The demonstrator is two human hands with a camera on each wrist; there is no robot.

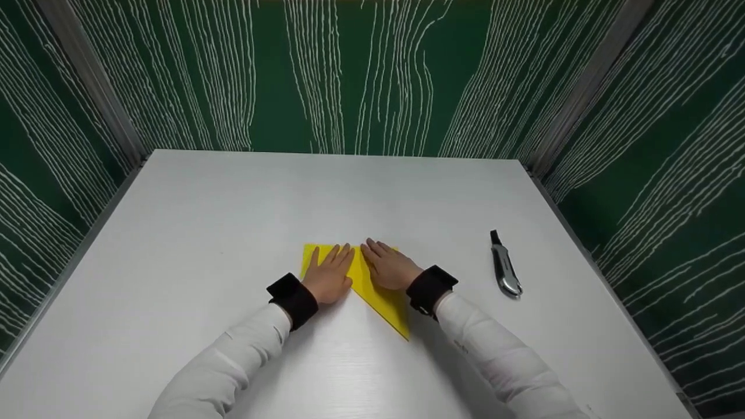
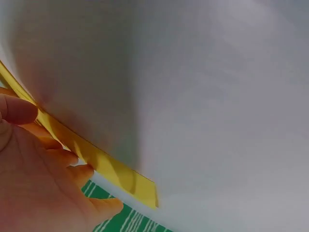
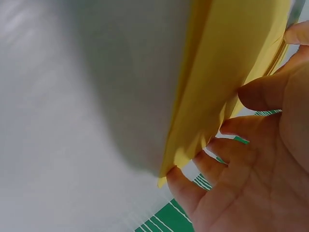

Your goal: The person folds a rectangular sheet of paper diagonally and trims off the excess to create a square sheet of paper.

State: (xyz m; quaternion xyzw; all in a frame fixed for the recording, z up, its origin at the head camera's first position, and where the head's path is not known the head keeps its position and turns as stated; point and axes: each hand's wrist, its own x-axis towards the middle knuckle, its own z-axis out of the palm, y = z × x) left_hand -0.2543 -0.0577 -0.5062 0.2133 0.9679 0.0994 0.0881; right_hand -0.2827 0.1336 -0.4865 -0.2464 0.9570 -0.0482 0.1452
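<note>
A folded sheet of yellow paper point(image 1: 381, 304) lies on the white table, its top edge straight and one pointed corner reaching toward the person at the right. On its left part rests my left hand point(image 1: 329, 280), fingers spread and fairly straight. My right hand point(image 1: 391, 269) presses on the right part with extended fingers, its fingertips close to the left hand's. In the left wrist view the paper point(image 2: 108, 166) runs as a narrow strip past the fingertips. Layered folds of the paper point(image 3: 227, 53) show beside the fingers in the right wrist view. Both hands hide part of the sheet.
A grey and black utility knife point(image 1: 505, 269) lies on the table point(image 1: 204, 198) to the right of the right hand. Green panels with white wavy lines point(image 1: 372, 75) stand behind the table and at both sides, joined by grey posts.
</note>
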